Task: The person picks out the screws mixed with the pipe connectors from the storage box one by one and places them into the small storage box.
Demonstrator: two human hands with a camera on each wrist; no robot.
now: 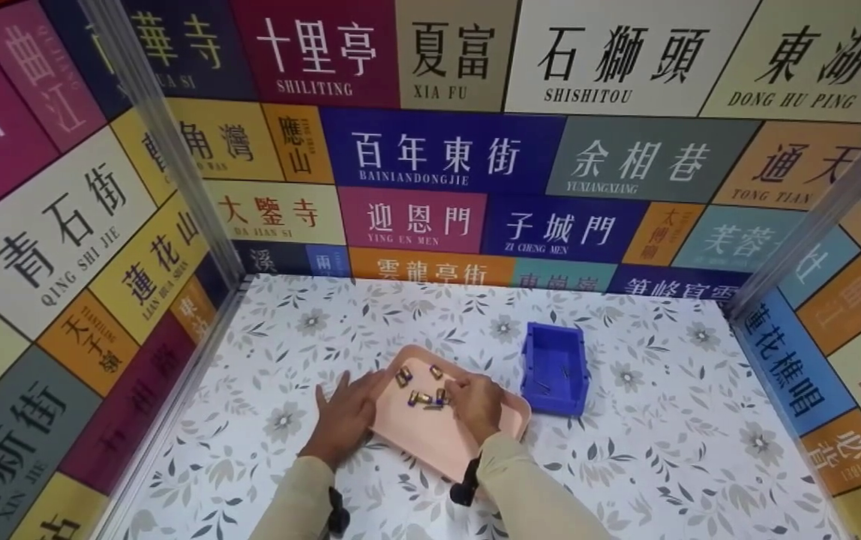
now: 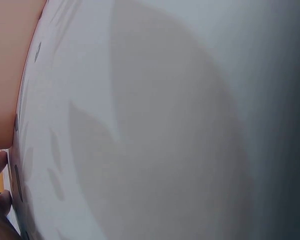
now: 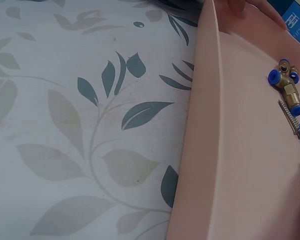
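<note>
A shallow pink tray (image 1: 419, 439) lies at an angle on the table, holding several brass pneumatic fittings (image 1: 404, 376) with blue collars. Beside the fittings are metal screws (image 3: 288, 114), clearer in the right wrist view. My left hand (image 1: 344, 420) rests at the tray's left rim with its fingers extended and spread. Over the right half of the tray is my right hand (image 1: 478, 405), fingers bent and fingertips down right beside the fittings. I cannot tell whether anything is between those fingertips. The left wrist view shows mostly tabletop, with the tray's wall (image 2: 4, 75) at its left edge.
Right of the tray stands a blue plastic bin (image 1: 577, 411) with a few thin screws (image 1: 542, 385) inside. A white tablecloth with a leaf pattern (image 1: 280, 352) covers the table. Panels with colourful printed signs (image 1: 438, 150) enclose the back and both sides.
</note>
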